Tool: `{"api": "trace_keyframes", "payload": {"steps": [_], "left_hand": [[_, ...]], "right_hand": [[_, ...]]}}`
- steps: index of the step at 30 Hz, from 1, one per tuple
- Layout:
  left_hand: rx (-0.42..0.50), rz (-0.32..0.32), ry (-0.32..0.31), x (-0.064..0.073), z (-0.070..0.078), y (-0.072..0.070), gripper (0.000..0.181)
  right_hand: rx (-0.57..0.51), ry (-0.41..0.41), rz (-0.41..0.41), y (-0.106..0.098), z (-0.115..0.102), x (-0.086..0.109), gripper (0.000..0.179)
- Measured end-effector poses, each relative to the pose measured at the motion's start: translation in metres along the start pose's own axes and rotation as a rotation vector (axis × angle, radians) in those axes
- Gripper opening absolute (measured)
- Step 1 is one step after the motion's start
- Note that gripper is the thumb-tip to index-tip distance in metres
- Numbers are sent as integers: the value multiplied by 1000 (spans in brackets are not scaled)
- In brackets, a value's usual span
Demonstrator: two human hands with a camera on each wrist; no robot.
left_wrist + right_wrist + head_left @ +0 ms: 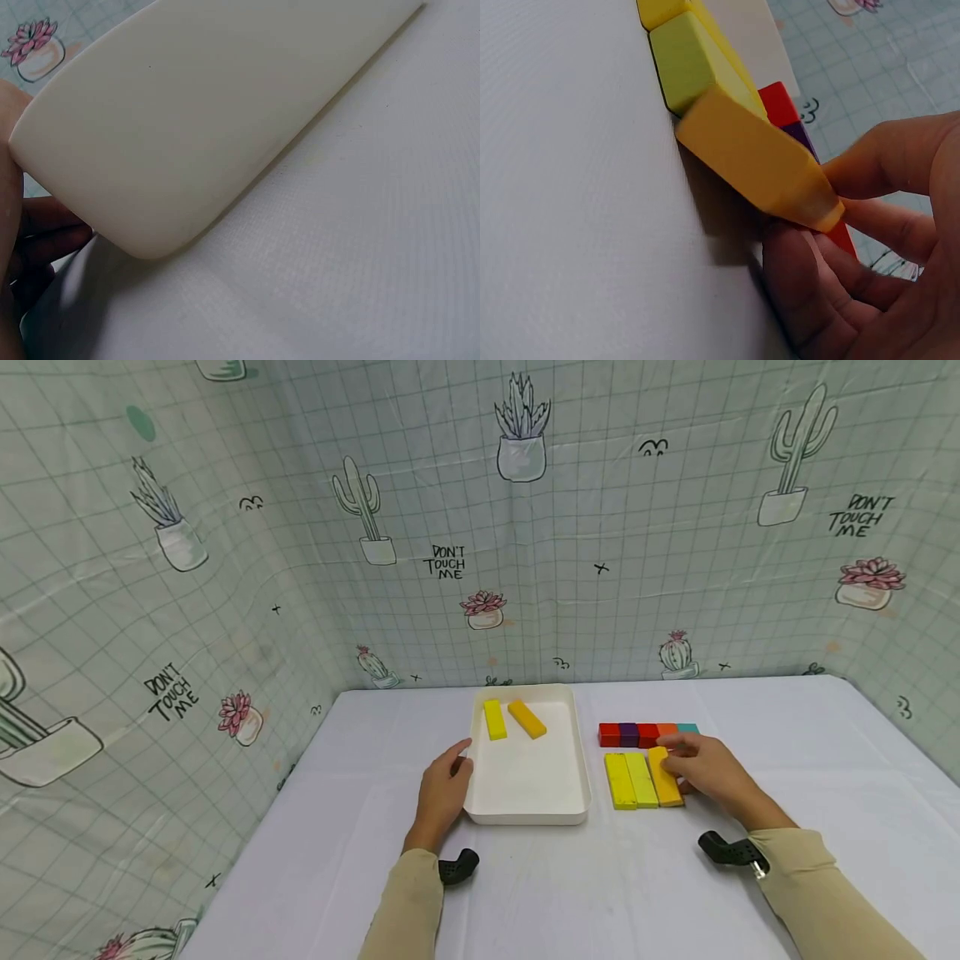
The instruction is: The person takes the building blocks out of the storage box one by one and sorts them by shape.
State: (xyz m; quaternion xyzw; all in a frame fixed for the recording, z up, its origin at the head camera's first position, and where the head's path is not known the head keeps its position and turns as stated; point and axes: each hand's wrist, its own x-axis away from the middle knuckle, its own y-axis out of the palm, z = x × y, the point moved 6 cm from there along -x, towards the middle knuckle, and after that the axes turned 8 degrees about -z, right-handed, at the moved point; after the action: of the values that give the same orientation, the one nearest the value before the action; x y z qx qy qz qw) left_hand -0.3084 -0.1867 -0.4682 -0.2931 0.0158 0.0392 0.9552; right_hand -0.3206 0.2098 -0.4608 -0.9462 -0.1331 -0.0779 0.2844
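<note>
My left hand (442, 789) is at the left side of a white tray (528, 818). Its thumb and fingers hold that edge, and in the left wrist view some fingers (56, 238) curve beneath the rim along the outer wall. My right hand (708, 768) pinches an orange-yellow wooden block (754, 157) between thumb and fingers. This block is tilted, its near end beside a lime block (641, 781) and its far end raised in the fingertips. A yellow block (620, 781) lies flush on the lime one's left. Inside the tray are a yellow block (495, 719) and an orange-yellow block (527, 719).
Behind the yellow blocks runs a row of red (609, 735), purple (628, 735), orange (667, 729) and teal (687, 727) blocks, partly covered by my right hand. A white cloth (525, 893) covers the table. A cactus-print curtain (585, 527) hangs around the back and sides.
</note>
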Motion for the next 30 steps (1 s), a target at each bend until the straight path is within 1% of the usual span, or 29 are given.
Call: {"api": "trace_keyframes", "payload": {"steps": [4,8,15,24,30], "left_hand": [[-3,-1,6,1,1,0,41],[-3,1,8,1,1,-1,41],[-9,2,3,0,1,0,41],[-8,1,7,1,5,-1,41],[-10,2,5,2,4,-1,41]], "right_hand": [[14,-10,-13,1,1,0,50],[42,-22,-5,1,1,-1,51],[126,-6,36,1,1,-3,51],[187,0,28,1,-2,-2,50],[216,6,34,1,-3,-2,47]]}}
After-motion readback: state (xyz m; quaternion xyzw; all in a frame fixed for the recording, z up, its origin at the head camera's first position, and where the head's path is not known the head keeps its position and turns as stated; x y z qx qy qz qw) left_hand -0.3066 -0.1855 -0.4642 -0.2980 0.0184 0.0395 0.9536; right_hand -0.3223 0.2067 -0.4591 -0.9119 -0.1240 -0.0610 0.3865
